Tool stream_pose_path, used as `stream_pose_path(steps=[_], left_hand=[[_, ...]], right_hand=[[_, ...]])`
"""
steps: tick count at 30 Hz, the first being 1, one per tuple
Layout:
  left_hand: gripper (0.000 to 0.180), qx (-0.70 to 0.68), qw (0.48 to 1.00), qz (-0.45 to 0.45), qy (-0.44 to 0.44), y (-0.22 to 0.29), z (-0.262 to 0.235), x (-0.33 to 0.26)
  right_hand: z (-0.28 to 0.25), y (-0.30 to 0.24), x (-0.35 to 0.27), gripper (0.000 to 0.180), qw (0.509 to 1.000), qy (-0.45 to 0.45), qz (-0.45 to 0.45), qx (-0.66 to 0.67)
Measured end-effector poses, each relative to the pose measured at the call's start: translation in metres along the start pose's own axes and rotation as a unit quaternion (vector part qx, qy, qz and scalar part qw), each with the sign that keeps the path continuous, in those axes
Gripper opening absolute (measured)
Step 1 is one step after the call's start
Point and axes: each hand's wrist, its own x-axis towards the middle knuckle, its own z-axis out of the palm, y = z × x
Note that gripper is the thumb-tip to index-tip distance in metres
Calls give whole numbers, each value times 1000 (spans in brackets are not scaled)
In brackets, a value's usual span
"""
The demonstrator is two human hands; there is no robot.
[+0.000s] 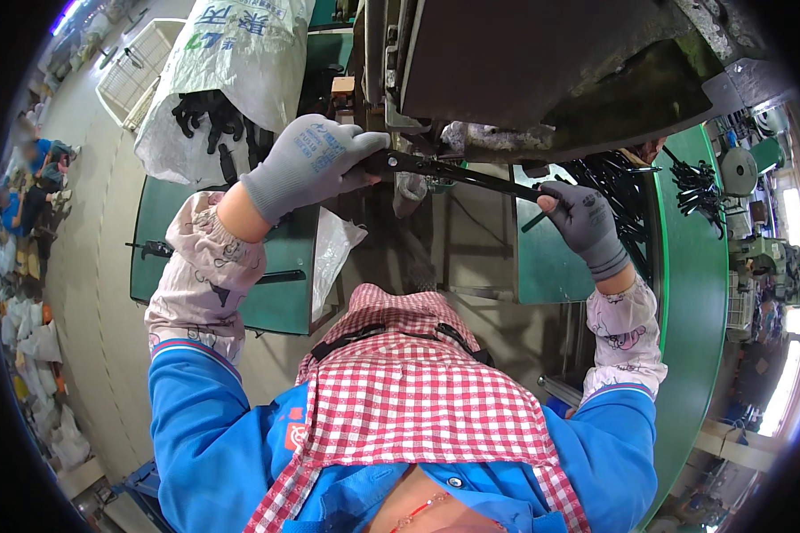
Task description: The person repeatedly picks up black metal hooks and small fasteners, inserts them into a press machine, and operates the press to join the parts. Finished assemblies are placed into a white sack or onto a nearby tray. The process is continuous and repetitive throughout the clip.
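Observation:
Both of my hands wear grey knitted gloves and hold one long black bar-shaped part (471,176) crosswise in front of the machine. My left hand (309,167) grips its thicker left end, where a bright round rivet or hole shows. Around the thinner right end are the fingers of my right hand (585,224). The bar slopes slightly down to the right, just below the machine's dark metal body (542,67). Beside my right hand lies a pile of black bars (618,195). What the bar touches on the machine side is hard to make out.
A white woven sack (244,62) with black parts at its mouth stands at the left, by a white wire basket (138,71). Green tables flank me, left (276,306) and right (689,293). Black parts (695,186) lie on the right one. People (40,186) are far left.

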Motion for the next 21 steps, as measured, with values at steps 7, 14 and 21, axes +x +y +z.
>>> stream_pose_path(steps=[7, 14, 21], left_hand=[[43, -89, 987, -5, -134, -16, 13, 12], [50, -21, 977, -17, -212, -26, 18, 33], [59, -479, 797, -204, 306, 76, 92, -24]], right_hand=[[14, 25, 9, 44, 979, -133, 65, 142], [10, -10, -15, 48, 887, -254, 260, 285], [77, 10, 7, 48, 915, -178, 147, 331]])
